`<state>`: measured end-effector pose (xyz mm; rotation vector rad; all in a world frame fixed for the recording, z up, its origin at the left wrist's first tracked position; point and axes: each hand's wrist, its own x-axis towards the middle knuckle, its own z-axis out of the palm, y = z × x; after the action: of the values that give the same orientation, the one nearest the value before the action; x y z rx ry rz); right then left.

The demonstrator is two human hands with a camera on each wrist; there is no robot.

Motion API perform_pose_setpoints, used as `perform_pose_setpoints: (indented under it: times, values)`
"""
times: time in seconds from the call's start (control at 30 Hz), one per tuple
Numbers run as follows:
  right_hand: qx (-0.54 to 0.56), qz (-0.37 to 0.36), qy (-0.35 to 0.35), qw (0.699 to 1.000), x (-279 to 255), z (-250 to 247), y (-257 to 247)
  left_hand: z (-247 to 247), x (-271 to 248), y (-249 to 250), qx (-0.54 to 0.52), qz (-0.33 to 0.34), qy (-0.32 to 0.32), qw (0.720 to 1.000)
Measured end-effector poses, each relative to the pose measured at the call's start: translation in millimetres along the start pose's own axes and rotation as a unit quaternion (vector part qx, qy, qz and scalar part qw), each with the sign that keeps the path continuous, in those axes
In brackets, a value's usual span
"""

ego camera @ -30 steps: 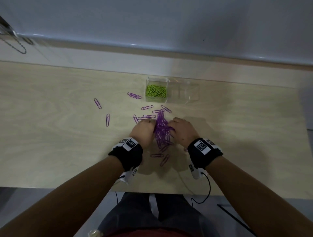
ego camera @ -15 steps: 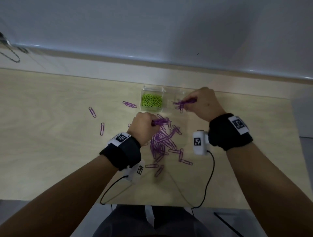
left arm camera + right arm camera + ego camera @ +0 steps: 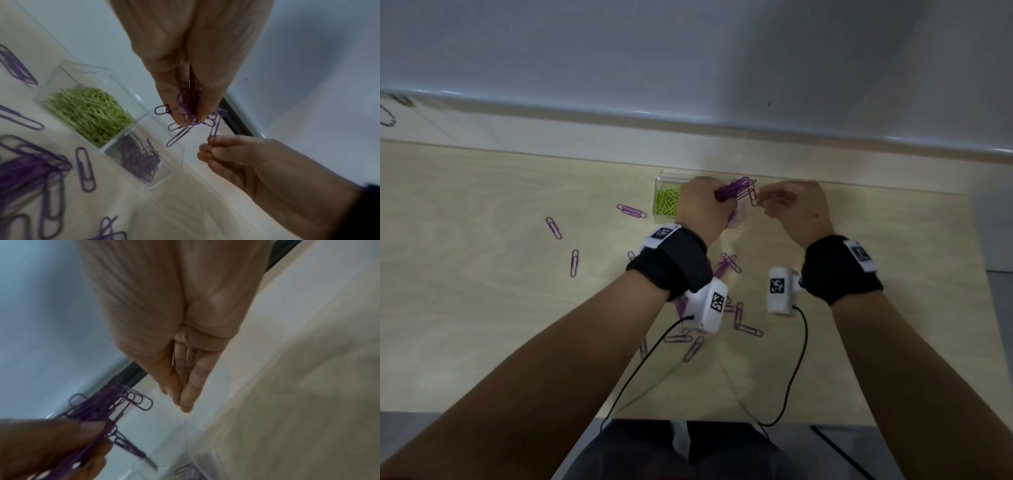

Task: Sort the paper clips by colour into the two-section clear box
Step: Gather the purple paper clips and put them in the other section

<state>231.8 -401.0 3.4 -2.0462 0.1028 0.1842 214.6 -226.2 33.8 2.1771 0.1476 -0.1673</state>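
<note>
Item one: my left hand (image 3: 700, 209), raised above the clear box (image 3: 86, 104), fingers and thumb pinched together on a bunch of purple clips (image 3: 736, 190) that fans out past the fingertips. Item two: my right hand (image 3: 796, 210), just beside the left at the same height; in the left wrist view its fingertips (image 3: 207, 149) pinch the lower end of a single purple clip (image 3: 214, 128) hanging from the bunch, while the right wrist view shows only the fingers pressed together with the clip hidden. Item three: the box itself, standing on the wooden table (image 3: 482, 325) near its far edge, two sections side by side; one section holds a heap of green clips (image 3: 88, 112), the other a smaller heap of purple clips (image 3: 139, 160). Item four: loose purple clips (image 3: 726, 322) scattered on the table between my forearms, partly hidden under the left wrist. Item five: further purple strays, a pair (image 3: 631, 210) just beside the green section and two singles (image 3: 554, 228) well off to the left. Item six: black wristbands carrying white camera units (image 3: 782, 291), with black cables trailing toward me.
</note>
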Motion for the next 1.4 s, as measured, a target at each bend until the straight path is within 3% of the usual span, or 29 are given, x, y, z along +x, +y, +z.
perform_pose_setpoints:
  times: [0.1, 0.23, 0.37, 0.47, 0.53, 0.6, 0.67, 0.7, 0.73, 0.83, 0.9, 0.97, 1.07, 1.17, 1.23, 1.33, 1.4]
  values:
    - [0.053, 0.039, 0.016, 0.998, -27.4, -0.4, 16.7, 15.4, 13.5, -3.6, 0.036, -0.033, 0.013, 0.999]
    - [-0.024, 0.035, -0.005, 0.999, -53.2, 6.2, 39.8, 28.3, 23.5, -0.8, 0.131, -0.046, -0.015, 0.99]
    - [-0.118, 0.003, -0.053, 0.992, -74.2, 20.8, 48.1, 32.8, 24.7, 0.9, 0.214, -0.049, -0.074, 0.973]
    - [-0.209, -0.078, -0.089, 0.971, -80.0, 34.5, 51.8, 27.5, 24.6, 1.5, 0.229, -0.028, -0.091, 0.969]
    - [-0.261, -0.08, -0.124, 0.954, -78.5, 45.9, 53.6, 13.0, 23.9, -7.3, 0.212, -0.01, -0.046, 0.976]
    - [-0.278, -0.042, -0.127, 0.951, -77.8, 57.0, 48.7, -12.2, 20.4, -28.0, 0.156, 0.011, 0.046, 0.987]
    - [-0.303, -0.032, -0.134, 0.943, -79.7, 68.2, 43.1, -43.2, 17.5, -64.4, 0.134, 0.023, 0.158, 0.978]
    - [-0.322, -0.042, -0.141, 0.935, -81.7, 73.5, 41.3, -59.4, 16.2, -86.4, 0.158, 0.016, 0.183, 0.97]
    - [-0.337, -0.056, -0.147, 0.928, -84.3, 79.3, 40.3, -73.7, 15.8, -110.9, 0.201, -0.006, 0.173, 0.964]
    - [-0.338, -0.085, -0.156, 0.924, -93.2, 94.0, 39.2, -99.8, 10.2, -175.7, 0.327, -0.102, 0.024, 0.939]
    - [-0.325, -0.1, -0.174, 0.924, -99.9, 99.5, 38.9, -97.4, 3.0, -199.2, 0.361, -0.098, -0.047, 0.926]
    - [-0.315, -0.114, -0.202, 0.92, -101.7, 98.2, 38.5, -84.9, -10.0, -205.6, 0.358, -0.053, -0.091, 0.928]
    - [-0.269, -0.104, -0.198, 0.937, -90.4, 93.1, 34.8, -64.6, -38.6, -200.6, 0.297, 0.042, -0.123, 0.946]
    - [-0.266, -0.086, -0.194, 0.94, -71.5, 98.5, 21.3, -57.0, -63.0, -198.3, 0.165, 0.099, -0.149, 0.97]
    - [-0.287, -0.099, -0.223, 0.926, -66.6, 109.6, 12.8, -61.8, -67.1, -193.5, 0.116, 0.125, -0.109, 0.979]
    - [-0.336, -0.159, -0.251, 0.894, -73.8, 125.9, 10.8, -69.6, -46.6, -194.7, 0.126, 0.121, -0.039, 0.984]
    - [-0.345, -0.173, -0.276, 0.88, -81.9, 127.3, 14.0, -69.4, -24.4, -197.3, 0.194, 0.135, -0.068, 0.969]
